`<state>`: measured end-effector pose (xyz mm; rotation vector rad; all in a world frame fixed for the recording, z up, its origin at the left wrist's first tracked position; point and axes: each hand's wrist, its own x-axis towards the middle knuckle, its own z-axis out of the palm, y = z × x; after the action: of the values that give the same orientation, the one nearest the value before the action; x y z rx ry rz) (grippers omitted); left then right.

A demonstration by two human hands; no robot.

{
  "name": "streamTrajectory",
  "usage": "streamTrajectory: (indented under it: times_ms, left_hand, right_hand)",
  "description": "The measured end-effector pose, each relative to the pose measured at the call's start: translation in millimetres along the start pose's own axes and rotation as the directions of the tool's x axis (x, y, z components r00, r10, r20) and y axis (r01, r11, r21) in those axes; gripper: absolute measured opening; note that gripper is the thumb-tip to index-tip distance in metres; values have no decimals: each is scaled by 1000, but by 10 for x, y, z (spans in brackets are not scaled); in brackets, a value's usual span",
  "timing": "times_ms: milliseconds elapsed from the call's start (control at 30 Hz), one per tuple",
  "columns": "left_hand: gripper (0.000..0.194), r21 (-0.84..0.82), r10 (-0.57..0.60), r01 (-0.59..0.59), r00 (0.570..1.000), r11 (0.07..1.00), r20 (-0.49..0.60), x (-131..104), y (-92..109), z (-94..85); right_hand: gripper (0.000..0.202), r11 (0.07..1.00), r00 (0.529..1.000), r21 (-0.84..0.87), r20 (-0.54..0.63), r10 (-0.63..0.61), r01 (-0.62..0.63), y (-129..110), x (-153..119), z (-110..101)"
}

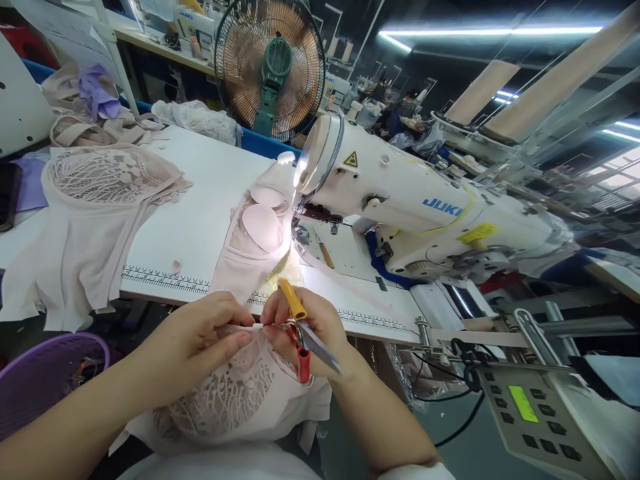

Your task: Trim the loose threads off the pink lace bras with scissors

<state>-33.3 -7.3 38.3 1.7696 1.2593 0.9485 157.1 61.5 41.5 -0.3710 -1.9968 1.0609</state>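
Observation:
Across my lap lies a pale pink longline bra [225, 393] with lace cups. My left hand [205, 337] is closed, pinching a narrow white strip at the bra's upper edge between thumb and fingers. Close beside it, my right hand [313, 320] is closed too, its fingertips pinching the same edge. Scissors [315, 343] with one yellow and one red handle are tucked in that right hand, blades pointing back toward the wrist. A second bra [265, 227] with smooth cups lies on the table, under the lit needle area of the sewing machine [395, 180].
More lace bras [105, 193] are piled on the left of the white table [185, 173], whose front edge carries a ruler strip. A purple basket [55, 373] stands low left. A fan [273, 67] is behind; a control panel [540, 420] sits at right.

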Motion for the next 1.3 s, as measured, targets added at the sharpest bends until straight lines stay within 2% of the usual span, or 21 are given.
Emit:
streamTrajectory:
  times_ms: [100,167,267,333,400,500,567,667,833,900,1033,1100,1167,1233,1300]
  left_hand:
    - [21,104,58,-54,998,993,-36,-18,-8,0]
    - [24,167,159,-143,983,976,-88,-40,-29,27]
    - [25,320,326,-262,931,911,-166,-71,-60,79]
    - [23,396,396,-300,899,868,-187,-80,-67,103]
    - [22,368,394,-310,902,876,-177,-77,-65,111]
    - [21,207,316,-289,942,935,-110,-61,-65,100]
    - [20,185,322,-301,942,935,-94,-56,-78,87]
    - [19,333,444,-387,889,860,-111,-69,-117,76]
    - [22,617,639,-454,762,642,-104,-105,-203,76]
    - [25,648,661,-458,745,609,-95,-113,-231,82]
    - [32,656,621,-420,778,627,-96,-118,-262,82]
    - [28,642,595,-395,795,658,-121,-121,-267,54]
    - [24,555,518,-354,839,753,-168,-134,-264,-4]
    - [21,393,359,-258,909,883,-211,-164,-258,-84]
    - [17,242,204,-145,948,959,-243,-208,-253,-170]
  right_hand:
    - [20,992,992,-20,-3,-125,125,27,22,10]
    - [21,984,984,-26,-13,-176,175,32,30,26]
    - [21,970,970,-55,-34,-241,239,27,32,47]
    - [21,960,961,-84,-44,-272,268,27,29,54]
    - [21,950,955,-117,-38,-296,290,35,25,53]
    - [20,934,945,-147,2,-328,324,55,23,50]
    - [19,928,940,-146,30,-341,342,69,22,49]
    - [18,928,940,-150,58,-336,341,79,16,36]
    - [16,943,960,-192,109,-256,273,59,-8,-23]
    - [19,959,972,-170,102,-211,226,45,-23,-31]
    - [17,973,981,-144,95,-171,183,37,-53,-19]
    - [16,957,994,-283,104,-32,60,63,-52,-51]
    - [19,842,970,-520,94,226,-145,122,-32,-143]
    - [25,637,884,-712,47,465,-297,211,-6,-298]
    - [29,544,834,-758,-1,551,-361,315,4,-493]
